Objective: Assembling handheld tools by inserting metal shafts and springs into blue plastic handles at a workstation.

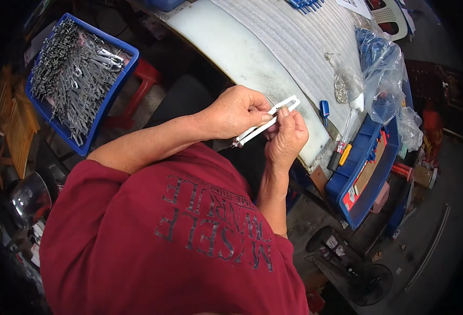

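Note:
In front of my chest, both hands grip a slim white two-armed piece [256, 131] that looks like a handle or clip. It slants from lower left to upper right, with a small metal bit at its lower end. My left hand [237, 113] pinches it from above near the middle. Farther along, my right hand [289, 139] closes on it with the thumb on top, near the rounded upper end. Fingers cover part of its middle. Just right of my hands, a small blue piece [324, 108] lies on the table.
The worktable [231, 44] carries a ribbed foam sheet [300, 47], a bag of small metal parts [341, 88], a screwdriver [341, 148] and clear plastic bags [384, 79]. At right sits a blue tray [365, 207]; at left, a blue bin [128, 65] of metal parts.

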`<act>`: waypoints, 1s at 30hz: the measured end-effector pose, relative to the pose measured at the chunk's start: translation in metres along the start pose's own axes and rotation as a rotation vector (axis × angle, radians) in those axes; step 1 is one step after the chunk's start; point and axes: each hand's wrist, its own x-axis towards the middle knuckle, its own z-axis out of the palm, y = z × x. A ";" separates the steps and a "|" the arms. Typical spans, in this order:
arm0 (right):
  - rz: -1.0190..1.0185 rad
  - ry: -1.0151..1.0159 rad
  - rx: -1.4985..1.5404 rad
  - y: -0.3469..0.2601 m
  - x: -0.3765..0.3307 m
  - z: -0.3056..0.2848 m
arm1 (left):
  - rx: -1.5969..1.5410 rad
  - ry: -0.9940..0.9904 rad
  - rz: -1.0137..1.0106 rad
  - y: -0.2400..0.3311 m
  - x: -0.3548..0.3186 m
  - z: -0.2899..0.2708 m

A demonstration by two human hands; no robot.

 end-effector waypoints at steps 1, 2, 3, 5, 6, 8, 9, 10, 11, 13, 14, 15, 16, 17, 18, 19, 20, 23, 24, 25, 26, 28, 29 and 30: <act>0.023 0.004 -0.007 -0.001 0.000 -0.001 | 0.000 0.000 0.001 0.001 0.000 0.000; 0.047 0.008 -0.014 -0.002 0.000 -0.001 | -0.007 -0.004 0.007 0.002 -0.001 -0.001; 0.046 0.008 -0.014 -0.003 -0.001 0.000 | -0.013 -0.009 0.012 0.002 -0.001 -0.001; 0.009 -0.022 0.018 -0.003 -0.001 0.001 | -0.016 -0.004 0.012 -0.001 -0.001 -0.001; 0.009 -0.022 0.018 -0.004 -0.001 0.002 | -0.019 0.002 0.010 -0.002 -0.001 -0.001; -0.008 0.002 -0.038 -0.004 -0.002 0.004 | -0.005 0.006 0.016 -0.002 -0.001 -0.001; -0.008 0.003 -0.038 -0.004 -0.002 0.004 | 0.011 0.007 0.022 -0.002 -0.001 -0.001; -0.017 0.013 -0.030 -0.003 -0.001 0.003 | 0.011 0.006 0.021 -0.002 -0.001 0.000; -0.025 0.022 -0.021 -0.002 -0.001 0.002 | 0.015 0.004 0.022 -0.002 -0.001 0.000; -0.035 0.029 -0.008 0.000 -0.001 0.003 | 0.019 0.006 0.023 -0.003 0.000 0.001; -0.045 0.036 0.005 0.000 -0.001 0.003 | 0.002 0.041 0.063 -0.005 0.000 0.003; -0.045 0.036 0.005 0.000 -0.001 0.003 | -0.016 0.074 0.103 -0.007 0.001 0.003; -0.035 0.040 -0.011 0.000 -0.002 0.003 | -0.016 0.074 0.103 -0.007 0.001 0.003; -0.025 0.045 -0.027 -0.001 -0.002 0.003 | -0.022 0.074 0.104 -0.008 0.002 0.003; -0.025 0.045 -0.026 -0.001 -0.002 0.004 | -0.028 0.074 0.105 -0.008 0.002 0.002; -0.012 0.048 -0.027 -0.001 -0.002 0.004 | -0.028 0.074 0.105 -0.008 0.002 0.002; 0.000 0.051 -0.027 -0.001 -0.002 0.004 | -0.033 0.073 0.105 -0.007 0.002 0.002; 0.009 0.040 -0.013 -0.002 -0.002 0.003 | -0.032 0.065 0.101 -0.005 0.002 0.001; 0.009 0.040 -0.013 -0.002 -0.002 0.003 | -0.025 0.059 0.097 -0.004 0.001 0.001; 0.017 0.034 -0.003 -0.003 -0.002 0.003 | -0.025 0.059 0.097 -0.005 0.001 0.001; 0.026 0.028 0.006 -0.003 -0.002 0.003 | -0.029 0.057 0.100 -0.005 0.001 0.000; 0.024 0.025 0.010 -0.002 -0.002 0.003 | -0.034 0.054 0.104 -0.008 0.002 0.000; 0.023 0.021 0.013 -0.002 -0.002 0.003 | -0.050 0.053 0.106 -0.009 0.002 0.001; 0.023 0.022 0.013 -0.003 -0.002 0.003 | -0.065 0.052 0.108 -0.010 0.003 0.001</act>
